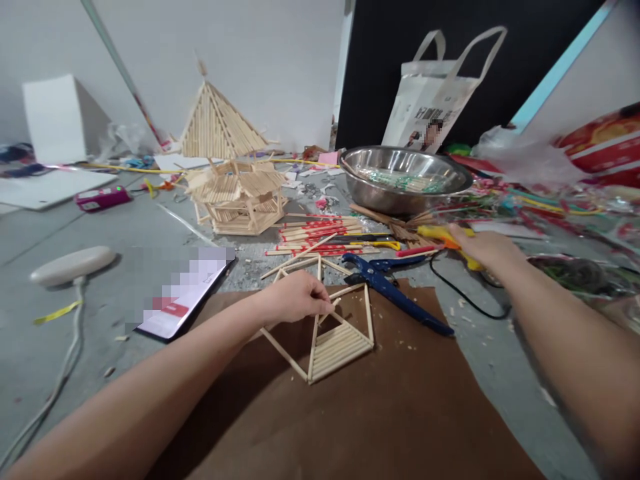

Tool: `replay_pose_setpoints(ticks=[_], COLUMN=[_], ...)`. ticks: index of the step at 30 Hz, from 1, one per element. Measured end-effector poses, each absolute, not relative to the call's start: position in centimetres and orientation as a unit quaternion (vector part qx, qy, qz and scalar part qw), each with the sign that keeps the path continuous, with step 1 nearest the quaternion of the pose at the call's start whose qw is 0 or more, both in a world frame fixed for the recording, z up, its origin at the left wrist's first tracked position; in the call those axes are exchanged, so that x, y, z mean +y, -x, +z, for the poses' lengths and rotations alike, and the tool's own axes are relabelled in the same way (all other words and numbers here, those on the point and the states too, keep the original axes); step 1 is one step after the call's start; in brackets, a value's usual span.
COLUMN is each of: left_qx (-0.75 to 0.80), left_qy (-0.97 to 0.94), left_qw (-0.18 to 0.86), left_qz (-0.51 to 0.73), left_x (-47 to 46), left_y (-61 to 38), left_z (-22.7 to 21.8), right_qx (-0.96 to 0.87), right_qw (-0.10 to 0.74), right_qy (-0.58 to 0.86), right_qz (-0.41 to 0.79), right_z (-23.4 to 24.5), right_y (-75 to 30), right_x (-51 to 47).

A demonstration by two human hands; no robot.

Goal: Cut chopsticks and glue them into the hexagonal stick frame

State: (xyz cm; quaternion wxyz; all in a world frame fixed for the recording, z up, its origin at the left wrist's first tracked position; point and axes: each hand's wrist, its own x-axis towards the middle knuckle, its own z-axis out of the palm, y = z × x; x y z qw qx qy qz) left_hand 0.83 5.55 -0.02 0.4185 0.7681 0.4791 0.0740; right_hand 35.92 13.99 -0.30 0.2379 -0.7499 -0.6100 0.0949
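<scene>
Our left hand (295, 297) pinches the stick frame (336, 347) at its apex. We judge it light, stiff and fragile at joints: hold edge sticks. Our right hand (483, 248) clasps the yellow tool (440, 233).

Nothing in the room reads clearly. The tote bag (434, 100) at one o'clock carries dark print, too small and partly blurred. The phone (181, 299) at ten o'clock shows only a pixelated screen. The red pack (607, 141) at two o'clock bears unreadable yellow marks.
</scene>
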Motion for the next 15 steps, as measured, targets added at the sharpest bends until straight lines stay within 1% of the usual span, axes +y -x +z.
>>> replay_pose_setpoints(ticks=[2,4,6,8,10,12,15], left_qx=[0.477,0.467,0.456,0.444,0.439,0.441,0.437], left_qy=[-0.778,-0.791,-0.805,-0.818,-0.825,-0.826,-0.83], left_qw=[0.406,0.393,0.379,0.365,0.355,0.35,0.347], left_qz=[0.054,0.042,0.028,0.01,-0.004,-0.013,-0.016], left_x=[5.5,5.5,5.5,5.5,5.4,5.3,5.3], left_y=[-0.9,-1.0,-1.0,-1.0,-1.1,-1.2,-1.3], left_z=[0.2,0.3,0.4,0.4,0.5,0.6,0.6], right_qx=[-0.554,-0.526,-0.566,-0.633,-0.696,-0.756,-0.838], right_qw=[0.171,0.095,0.075,0.096,0.146,0.195,0.225], right_qy=[0.814,0.845,0.814,0.753,0.682,0.602,0.478], right_qz=[0.038,-0.036,-0.11,-0.154,-0.174,-0.165,-0.133], right_z=[-0.1,0.6,1.3,1.8,1.9,1.7,0.7], right_y=[-35.8,-35.1,-33.6,-31.4,-28.8,-26.3,-23.5], right_x=[13.9,13.4,12.6,11.5,10.1,8.5,6.3])
